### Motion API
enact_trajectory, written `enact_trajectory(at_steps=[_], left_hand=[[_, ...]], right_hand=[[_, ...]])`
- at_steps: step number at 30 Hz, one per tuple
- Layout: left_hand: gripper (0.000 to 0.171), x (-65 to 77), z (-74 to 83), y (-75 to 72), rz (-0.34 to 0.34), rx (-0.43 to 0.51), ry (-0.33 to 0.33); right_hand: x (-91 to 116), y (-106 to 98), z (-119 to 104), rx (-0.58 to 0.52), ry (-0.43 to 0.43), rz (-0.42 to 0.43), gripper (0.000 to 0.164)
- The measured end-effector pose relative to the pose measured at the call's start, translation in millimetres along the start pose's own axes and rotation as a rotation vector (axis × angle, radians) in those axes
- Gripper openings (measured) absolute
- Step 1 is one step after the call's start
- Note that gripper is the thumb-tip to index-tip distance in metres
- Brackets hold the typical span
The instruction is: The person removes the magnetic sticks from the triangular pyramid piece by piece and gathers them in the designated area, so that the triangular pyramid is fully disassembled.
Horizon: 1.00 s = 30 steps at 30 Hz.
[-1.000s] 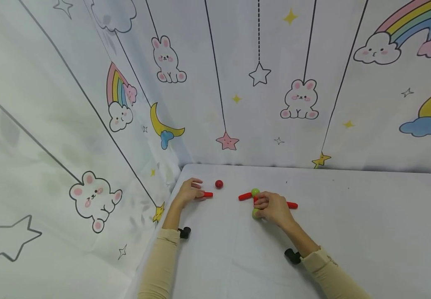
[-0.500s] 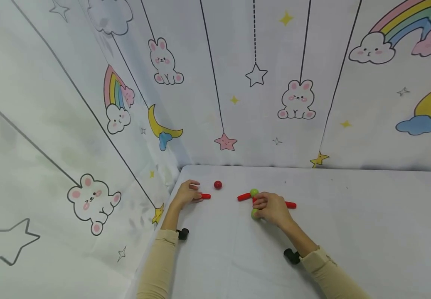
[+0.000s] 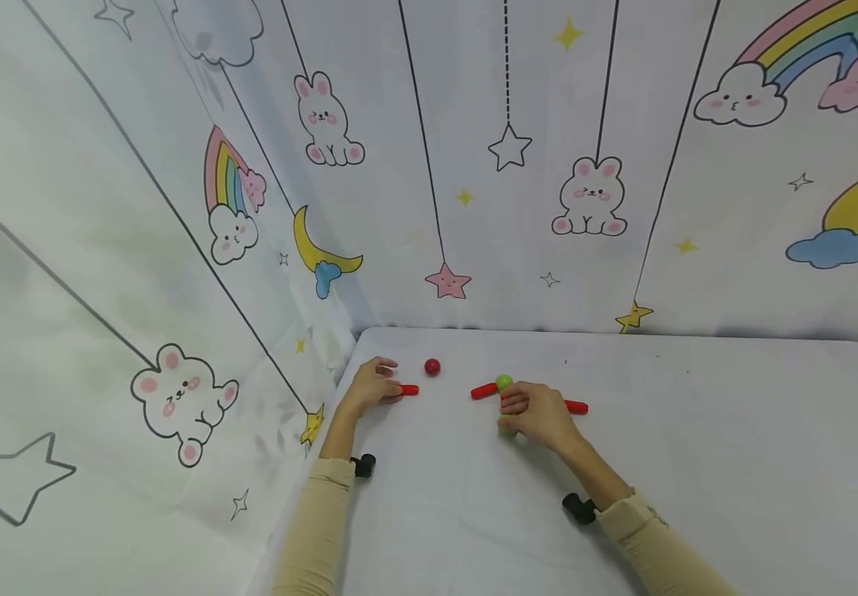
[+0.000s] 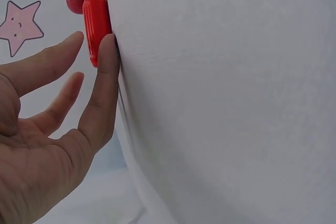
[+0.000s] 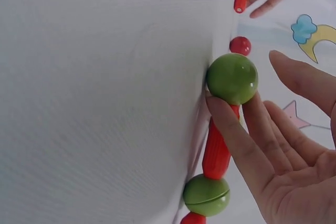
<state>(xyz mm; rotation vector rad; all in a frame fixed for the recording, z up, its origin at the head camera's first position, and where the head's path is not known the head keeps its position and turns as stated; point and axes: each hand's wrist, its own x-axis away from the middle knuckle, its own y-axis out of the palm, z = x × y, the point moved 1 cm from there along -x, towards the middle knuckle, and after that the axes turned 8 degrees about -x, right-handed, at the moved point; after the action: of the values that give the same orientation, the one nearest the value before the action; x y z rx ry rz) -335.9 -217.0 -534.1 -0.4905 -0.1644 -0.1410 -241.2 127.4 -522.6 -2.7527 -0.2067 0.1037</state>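
Observation:
My left hand [image 3: 371, 386] rests at the table's far left, fingers loosely spread. One of its fingertips touches a short ridged red toy rod [image 4: 96, 24]; another finger stays apart from it. Just beyond lies a red ball [image 3: 432, 367]. My right hand [image 3: 542, 415] reaches over a row of joined toy pieces, its fingers fairly straight. In the right wrist view a fingertip touches a green ball [image 5: 232, 77], beside a red rod [image 5: 216, 153] leading to a grooved green ball [image 5: 206, 195]. Another red rod [image 3: 484, 391] extends left from the far ball.
A further red rod [image 3: 576, 407] shows right of the right hand, partly hidden by it. White cloth covers the table [image 3: 697, 463]. A curtain [image 3: 399, 207] with printed rabbits and stars stands along the back and left. Black wrist cameras [image 3: 580, 508] hang at both wrists.
The head view has shifted slightly. Both hands keep their places by the rods and balls; no piece has visibly moved.

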Motion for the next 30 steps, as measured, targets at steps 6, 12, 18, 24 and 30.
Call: enact_trajectory(at_steps=[6,12,18,24,30], left_hand=[[0.058,6.9,3.7,-3.2,0.048,-0.091,0.018],[0.055,11.6,13.1,0.5,0.080,-0.135,0.064],[0.055,17.1,25.8,10.5,0.074,-0.033,0.112],[0.055,20.0,33.7,24.8,0.024,0.084,0.150],[0.054,18.6,39.4,43.7,-0.012,0.104,0.154]], right_hand=[[0.9,-1.9,-4.7,0.009,-0.013,-0.021,0.038],[0.3,-4.3,-5.7,0.026,-0.019,-0.019,0.036],[-3.4,-8.2,-2.5,0.072,-0.015,0.027,0.032],[-8.6,-9.8,0.6,0.086,-0.010,0.053,0.029],[-14.0,-11.6,2.3,0.092,-0.041,0.096,0.027]])
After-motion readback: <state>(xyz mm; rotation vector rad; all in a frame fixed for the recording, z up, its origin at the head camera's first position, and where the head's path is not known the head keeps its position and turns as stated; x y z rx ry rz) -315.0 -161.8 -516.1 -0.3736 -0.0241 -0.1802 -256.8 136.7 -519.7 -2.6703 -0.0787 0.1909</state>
